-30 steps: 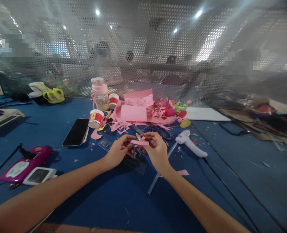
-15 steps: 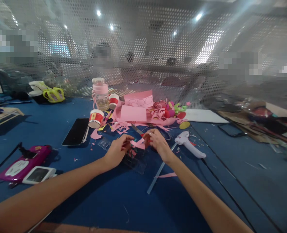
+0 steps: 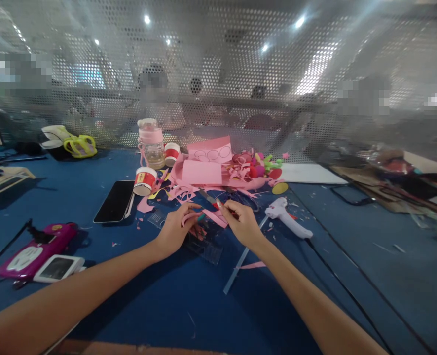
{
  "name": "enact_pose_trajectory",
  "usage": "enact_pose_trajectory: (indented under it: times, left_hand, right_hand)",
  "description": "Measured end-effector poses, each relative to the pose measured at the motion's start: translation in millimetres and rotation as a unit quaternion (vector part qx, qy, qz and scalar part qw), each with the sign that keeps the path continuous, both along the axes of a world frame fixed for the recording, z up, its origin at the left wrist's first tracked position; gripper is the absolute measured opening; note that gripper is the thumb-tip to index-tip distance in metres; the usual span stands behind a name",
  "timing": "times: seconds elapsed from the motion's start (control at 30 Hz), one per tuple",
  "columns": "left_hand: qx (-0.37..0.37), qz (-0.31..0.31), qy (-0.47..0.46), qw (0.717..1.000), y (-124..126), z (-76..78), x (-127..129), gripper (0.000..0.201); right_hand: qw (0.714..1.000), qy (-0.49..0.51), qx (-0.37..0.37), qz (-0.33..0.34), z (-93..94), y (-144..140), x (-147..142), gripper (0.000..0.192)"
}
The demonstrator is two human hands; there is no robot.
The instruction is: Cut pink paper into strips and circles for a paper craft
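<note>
Over the middle of the table, my left hand [image 3: 174, 229] is closed in a pinch on a curled pink paper strip [image 3: 189, 217]. My right hand [image 3: 243, 223] pinches another stretch of pink paper [image 3: 215, 217]; whether both are one strip I cannot tell. Just beyond the right fingertips lie scissors [image 3: 208, 196] with red on the handle, partly hidden by that hand. Beneath the hands are small pink scraps [image 3: 199, 231] and a clear plastic stencil or ruler [image 3: 208, 251]. To the right rests a white glue gun [image 3: 289, 218] with a long translucent glue stick [image 3: 235, 272].
Pink paper sheets [image 3: 202, 172] and scraps pile up behind the hands. Left of them stand paper cups [image 3: 145, 181] and a bottle [image 3: 152, 145]. A phone [image 3: 115, 201] and a purple case [image 3: 37, 251] lie left. The glue gun's cord [image 3: 346, 291] runs toward the front right.
My hands have shifted slightly, and the pink paper between them now shows a curl at the left fingers and a slanted length at the right. The view has moved a little.
</note>
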State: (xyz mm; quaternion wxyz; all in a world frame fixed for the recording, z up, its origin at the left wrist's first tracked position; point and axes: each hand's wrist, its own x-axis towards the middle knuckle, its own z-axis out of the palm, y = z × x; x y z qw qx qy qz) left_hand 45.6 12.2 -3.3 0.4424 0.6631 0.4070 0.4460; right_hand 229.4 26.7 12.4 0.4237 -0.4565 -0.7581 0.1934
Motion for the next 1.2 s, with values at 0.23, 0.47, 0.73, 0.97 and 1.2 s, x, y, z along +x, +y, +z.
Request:
enact_pose_trajectory:
  times: [0.23, 0.47, 0.73, 0.97, 1.2]
  left_hand:
    - [0.008, 0.055, -0.036, 0.998, 4.7, -3.9, -4.8, 0.027]
    - [0.009, 0.052, -0.092, 0.994, 5.5, -3.7, -5.6, 0.023]
    - [0.171, 0.135, -0.094, 0.971, 7.2, -6.8, -12.1, 0.017]
    - [0.300, -0.014, 0.046, 0.953, 4.8, -9.1, -10.6, 0.025]
    - [0.136, -0.111, 0.008, 0.984, -2.5, 4.1, -13.4, 0.050]
  right_hand:
    - [0.998, 0.028, 0.001, -0.051, -2.2, 1.3, 3.3, 0.037]
    - [0.992, 0.047, 0.050, -0.104, -1.7, 6.5, 10.0, 0.038]
    - [0.952, 0.277, -0.074, -0.108, -1.4, 5.7, 11.1, 0.029]
    - [0.844, 0.499, -0.190, -0.057, 0.9, 10.5, 5.8, 0.024]
    - [0.855, 0.490, -0.163, -0.053, -4.1, 9.5, 3.9, 0.020]
